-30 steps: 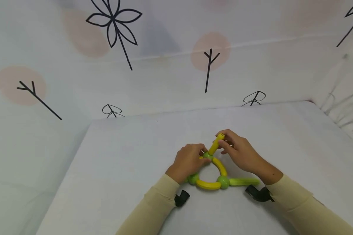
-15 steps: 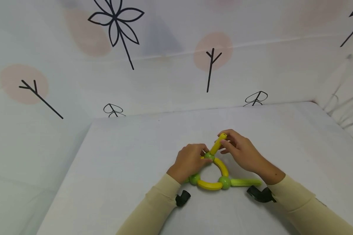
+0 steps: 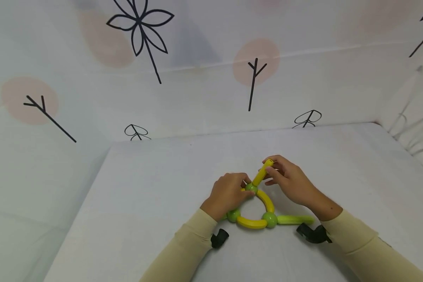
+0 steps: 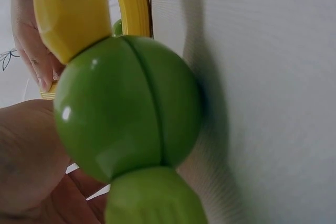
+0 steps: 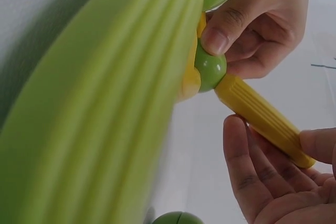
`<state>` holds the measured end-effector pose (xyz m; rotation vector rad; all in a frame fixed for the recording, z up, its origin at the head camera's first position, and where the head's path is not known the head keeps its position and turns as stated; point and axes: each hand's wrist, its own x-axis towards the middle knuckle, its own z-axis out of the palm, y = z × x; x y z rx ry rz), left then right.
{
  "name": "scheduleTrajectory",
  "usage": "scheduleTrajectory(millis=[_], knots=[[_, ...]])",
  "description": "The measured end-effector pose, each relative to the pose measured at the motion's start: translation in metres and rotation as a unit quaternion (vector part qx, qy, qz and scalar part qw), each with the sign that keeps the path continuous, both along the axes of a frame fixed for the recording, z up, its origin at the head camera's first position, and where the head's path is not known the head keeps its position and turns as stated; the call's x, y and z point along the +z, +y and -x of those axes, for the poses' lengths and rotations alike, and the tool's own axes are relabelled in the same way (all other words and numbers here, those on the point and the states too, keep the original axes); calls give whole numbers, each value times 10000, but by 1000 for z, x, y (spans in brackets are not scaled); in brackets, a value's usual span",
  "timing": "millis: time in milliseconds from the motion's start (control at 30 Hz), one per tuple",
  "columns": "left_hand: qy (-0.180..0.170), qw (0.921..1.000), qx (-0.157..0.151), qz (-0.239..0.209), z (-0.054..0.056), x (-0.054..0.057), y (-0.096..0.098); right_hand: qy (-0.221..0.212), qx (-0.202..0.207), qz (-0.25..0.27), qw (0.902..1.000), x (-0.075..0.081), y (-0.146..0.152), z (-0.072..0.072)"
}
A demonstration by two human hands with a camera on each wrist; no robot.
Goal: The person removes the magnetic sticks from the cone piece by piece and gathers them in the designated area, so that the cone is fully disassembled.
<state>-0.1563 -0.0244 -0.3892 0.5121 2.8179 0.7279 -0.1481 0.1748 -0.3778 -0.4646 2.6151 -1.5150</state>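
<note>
- The white bench (image 3: 155,196) is carrying a seemingly light, stiff plastic loop of curved yellow tubes and green balls (image 3: 252,223).
- The right hand (image 3: 291,181) is pinching the straight, ridged yellow rod (image 3: 262,173) near its free end, likely finding grip.
- The left hand (image 3: 227,193) is pinching the glossy green top ball (image 3: 251,188), probably slipperier.

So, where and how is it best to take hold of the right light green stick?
Probably the middle of the light green stick, pinched across its width from above: it runs straight and low over the table, its left end joined to a green ball, its outer end close to a black wrist device.
</note>
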Motion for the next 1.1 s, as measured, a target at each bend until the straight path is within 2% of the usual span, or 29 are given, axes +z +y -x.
scheduleTrajectory(millis=[267, 400, 500, 633, 833, 967, 1100], knots=[[-14, 10000, -19, 13, -1, 2, 1, -41, -100, 56, 9999, 1, 2, 1], [-2, 10000, -27, 6, -1, 3, 1, 306, -567, 319, 9974, 13, 13, 2], [9, 10000, -24, 20, -2, 2, 0, 587, -1077, 533, 9910, 24, 25, 2], [-5, 10000, -20, -1, -4, 1, 0, 705, -1454, 578, 9852, 31, 43, 4], [9, 10000, 5, 17, -4, 0, 0, 572, -1504, -7, 9870, 29, 70, 17], [17, 10000, 14, 41, -4, 0, -1, 194, -1459, -742, 9863, 22, 84, 28], [31, 10000, 18, 42, -4, 1, -1, -244, -1360, -1437, 9799, 13, 93, 40]])
